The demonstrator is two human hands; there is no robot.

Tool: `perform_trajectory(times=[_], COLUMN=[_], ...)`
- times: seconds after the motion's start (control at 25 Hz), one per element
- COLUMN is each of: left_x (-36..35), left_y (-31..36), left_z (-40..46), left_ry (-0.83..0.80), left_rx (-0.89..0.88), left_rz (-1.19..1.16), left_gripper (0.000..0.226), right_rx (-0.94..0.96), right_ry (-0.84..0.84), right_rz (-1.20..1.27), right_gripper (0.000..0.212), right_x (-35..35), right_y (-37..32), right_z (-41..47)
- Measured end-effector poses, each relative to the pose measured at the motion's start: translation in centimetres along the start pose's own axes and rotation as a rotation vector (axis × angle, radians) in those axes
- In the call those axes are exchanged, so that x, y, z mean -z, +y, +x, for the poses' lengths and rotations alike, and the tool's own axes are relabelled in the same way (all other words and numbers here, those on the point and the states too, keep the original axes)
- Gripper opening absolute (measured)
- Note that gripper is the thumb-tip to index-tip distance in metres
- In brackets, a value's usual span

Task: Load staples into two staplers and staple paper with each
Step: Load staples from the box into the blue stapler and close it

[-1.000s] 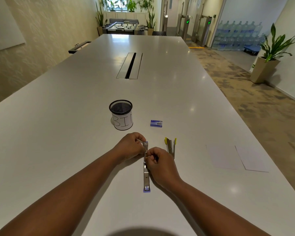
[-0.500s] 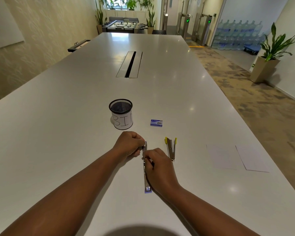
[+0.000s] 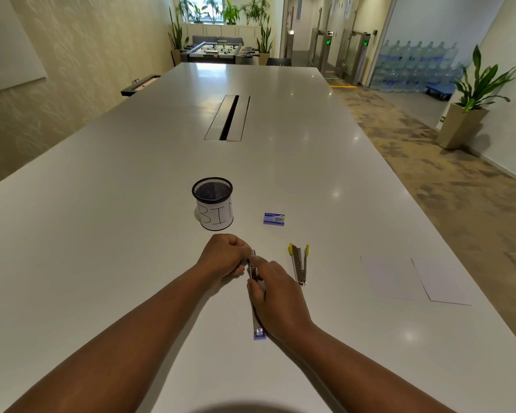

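A purple stapler (image 3: 257, 329) lies opened out flat on the white table (image 3: 102, 234), its long axis pointing away from me. My left hand (image 3: 225, 257) grips its far end. My right hand (image 3: 276, 296) rests over its middle, fingers pinched on the metal channel; whether it holds staples is hidden. A yellow stapler (image 3: 299, 263) lies opened in a V just to the right, untouched. A small blue staple box (image 3: 273, 219) sits beyond it. Two white paper sheets (image 3: 414, 278) lie at the right.
A black mesh cup labelled BIN (image 3: 213, 204) stands just beyond my hands. A cable slot (image 3: 228, 117) runs along the table's middle. The table's right edge drops to a carpeted floor with a potted plant (image 3: 471, 105).
My right hand slid a little toward me along the purple stapler and now covers more of its middle. My left hand stays on the far end.
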State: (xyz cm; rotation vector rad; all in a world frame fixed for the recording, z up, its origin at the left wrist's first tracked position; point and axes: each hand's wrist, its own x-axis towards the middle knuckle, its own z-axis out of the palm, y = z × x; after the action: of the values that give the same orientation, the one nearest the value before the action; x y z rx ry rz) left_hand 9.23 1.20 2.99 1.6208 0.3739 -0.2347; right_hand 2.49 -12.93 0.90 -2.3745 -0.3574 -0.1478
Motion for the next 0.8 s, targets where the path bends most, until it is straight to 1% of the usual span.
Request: perform_trajectory(times=[0.08,0.16,0.2,0.36,0.52,0.6,0.72,0.8], left_x=[0.0,0.0,0.0,0.1,0.2,0.1,0.2,0.2], left_y=[-0.1,-0.2,-0.2,-0.4,-0.5,-0.6,-0.8,-0.8], left_z=[0.0,0.0,0.0,0.0,0.2,0.3,0.4,0.3], left_ry=[-0.005,-0.014,-0.023,-0.046,-0.049,-0.042,-0.043,-0.045], left_rx=[-0.005,-0.018,-0.028,-0.062,-0.055,-0.052,-0.059,-0.062], left_rz=[-0.014,-0.020,-0.025,-0.009,-0.020,-0.025,-0.040,-0.053], left_gripper=[0.012,0.011,0.011,0.010,0.009,0.009,0.009,0.007], right_rx=[0.016,-0.013,-0.027,-0.057,-0.083,-0.057,-0.028,-0.023], right_ry=[0.003,0.005,0.001,-0.058,0.014,0.029,0.005,0.002], right_rz=[-0.005,0.029,0.044,0.003,0.022,0.016,-0.017,-0.024], right_gripper=[0.031,0.017,0.015,0.017,0.011,0.014,0.023,0.023], right_x=[-0.1,0.1,0.2,0.2,0.1,0.1,0.1,0.2], right_y=[0.2,0.1,0.1,0.0,-0.1,0.1,0.3,0.3], right_z=[0.3,1.2,1.7,3.1,3.1,2.9,2.5,2.1])
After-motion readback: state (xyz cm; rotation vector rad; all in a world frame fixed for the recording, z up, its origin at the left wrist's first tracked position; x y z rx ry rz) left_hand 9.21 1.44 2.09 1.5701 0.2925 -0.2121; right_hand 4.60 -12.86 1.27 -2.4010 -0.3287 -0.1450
